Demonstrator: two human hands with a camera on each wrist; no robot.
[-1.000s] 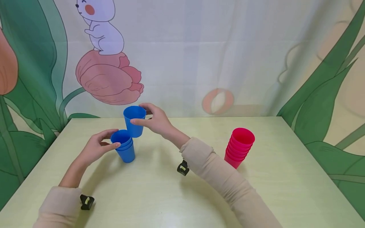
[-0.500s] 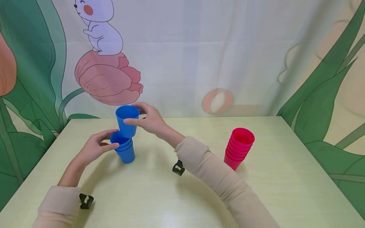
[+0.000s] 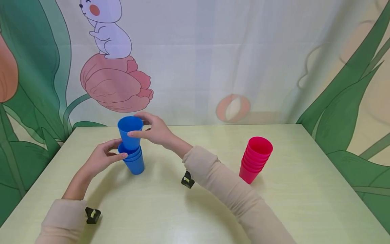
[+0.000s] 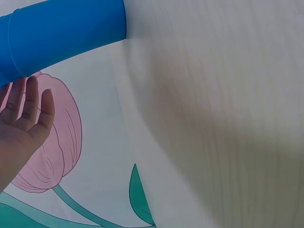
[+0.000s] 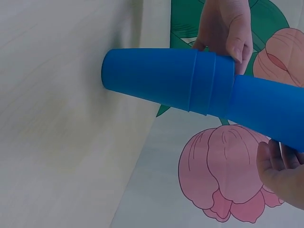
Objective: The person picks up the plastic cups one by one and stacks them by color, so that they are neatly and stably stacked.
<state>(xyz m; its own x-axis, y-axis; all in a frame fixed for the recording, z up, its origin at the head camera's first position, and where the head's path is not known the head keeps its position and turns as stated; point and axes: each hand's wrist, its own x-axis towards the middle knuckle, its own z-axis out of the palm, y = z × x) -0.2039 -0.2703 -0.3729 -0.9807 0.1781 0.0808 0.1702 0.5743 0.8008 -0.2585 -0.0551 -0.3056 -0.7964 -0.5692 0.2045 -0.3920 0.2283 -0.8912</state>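
In the head view my left hand [image 3: 102, 157] holds a short stack of nested blue cups [image 3: 135, 165] near the rim, thumb on the near side. The stack stands upright on the table. My right hand [image 3: 156, 130] grips another blue cup [image 3: 131, 142] between thumb and fingers, right above it. That cup is upright, and its base sits just inside the stack's mouth. The right wrist view shows the held cup [image 5: 268, 109] entering the stack [image 5: 152, 76] at its rim end. Part of the stack [image 4: 71, 33] and the left fingers at its rim fill the left wrist view's upper left.
A leaning-looking stack of several nested red cups [image 3: 256, 156] stands to the right on the pale table [image 3: 170, 213], beyond the right forearm, which hides nothing but its lower edge. A printed curtain [image 3: 195, 61] hangs behind the table's far edge.
My right hand has carried its blue cup leftward over the stack, then lowered it slightly into the mouth. The left hand and its stack stay almost still.
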